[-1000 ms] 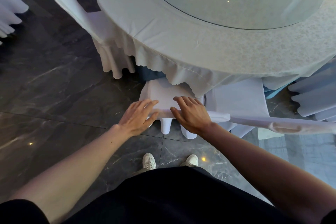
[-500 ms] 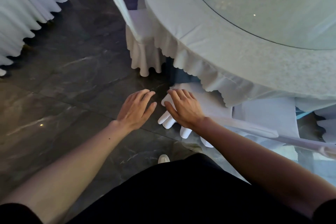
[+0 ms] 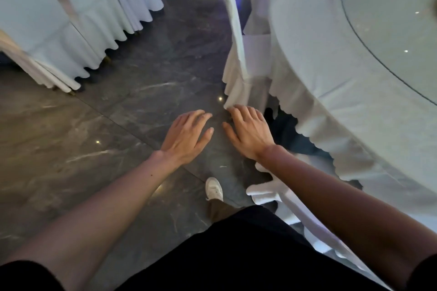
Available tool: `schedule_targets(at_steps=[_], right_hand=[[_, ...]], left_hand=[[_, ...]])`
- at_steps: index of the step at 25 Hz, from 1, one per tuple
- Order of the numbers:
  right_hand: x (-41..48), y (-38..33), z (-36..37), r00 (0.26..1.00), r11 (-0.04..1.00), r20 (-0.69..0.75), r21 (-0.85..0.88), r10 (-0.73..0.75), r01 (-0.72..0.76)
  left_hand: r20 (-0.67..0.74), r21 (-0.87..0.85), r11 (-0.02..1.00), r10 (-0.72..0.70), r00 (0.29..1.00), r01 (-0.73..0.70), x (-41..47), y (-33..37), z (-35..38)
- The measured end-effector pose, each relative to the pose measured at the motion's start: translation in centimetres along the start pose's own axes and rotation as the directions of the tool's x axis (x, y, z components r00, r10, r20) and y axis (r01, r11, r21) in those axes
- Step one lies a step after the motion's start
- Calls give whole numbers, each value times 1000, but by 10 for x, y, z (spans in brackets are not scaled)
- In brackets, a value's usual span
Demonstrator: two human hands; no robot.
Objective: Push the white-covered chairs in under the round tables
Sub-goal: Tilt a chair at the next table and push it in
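Note:
The round table point(image 3: 319, 59) with its white cloth and glass turntable fills the right side. A white-covered chair point(image 3: 238, 59) stands at its left edge, seat partly under the cloth. Another white-covered chair point(image 3: 267, 190) sits low at my right, mostly hidden by my right forearm. My left hand point(image 3: 186, 136) hovers open over the dark floor, touching nothing. My right hand point(image 3: 248, 131) is open too, fingers spread, its fingertips just below the hem of the chair ahead; whether they touch it is unclear.
More white-covered chairs point(image 3: 78, 30) line the upper left, skirts reaching the floor. A dark marble floor aisle point(image 3: 151, 92) runs between them and the table. My white shoe point(image 3: 214, 188) is on the floor below my hands.
Both hands have come off the chair back they pressed on a second ago. My view has swung left; that chair now lies behind my right arm and another chair is ahead.

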State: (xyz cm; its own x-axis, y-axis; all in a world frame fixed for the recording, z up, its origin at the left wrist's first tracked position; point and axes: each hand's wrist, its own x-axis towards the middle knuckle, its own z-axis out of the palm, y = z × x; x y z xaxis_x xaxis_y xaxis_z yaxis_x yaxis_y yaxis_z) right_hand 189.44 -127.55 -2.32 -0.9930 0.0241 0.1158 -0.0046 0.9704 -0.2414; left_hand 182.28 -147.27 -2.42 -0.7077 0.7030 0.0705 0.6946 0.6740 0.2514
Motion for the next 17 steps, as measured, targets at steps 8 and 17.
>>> schedule_targets(at_steps=[8,17], right_hand=[[188,-24,9,995,995,-14,25,100,-100],[361,-70,36,930,938,-132,-17,342,-347]], left_hand=[[-33,6,999,36,999,-36,119,-136,-48],[-11,-59,961,269,963,-269,258,-311,-77]])
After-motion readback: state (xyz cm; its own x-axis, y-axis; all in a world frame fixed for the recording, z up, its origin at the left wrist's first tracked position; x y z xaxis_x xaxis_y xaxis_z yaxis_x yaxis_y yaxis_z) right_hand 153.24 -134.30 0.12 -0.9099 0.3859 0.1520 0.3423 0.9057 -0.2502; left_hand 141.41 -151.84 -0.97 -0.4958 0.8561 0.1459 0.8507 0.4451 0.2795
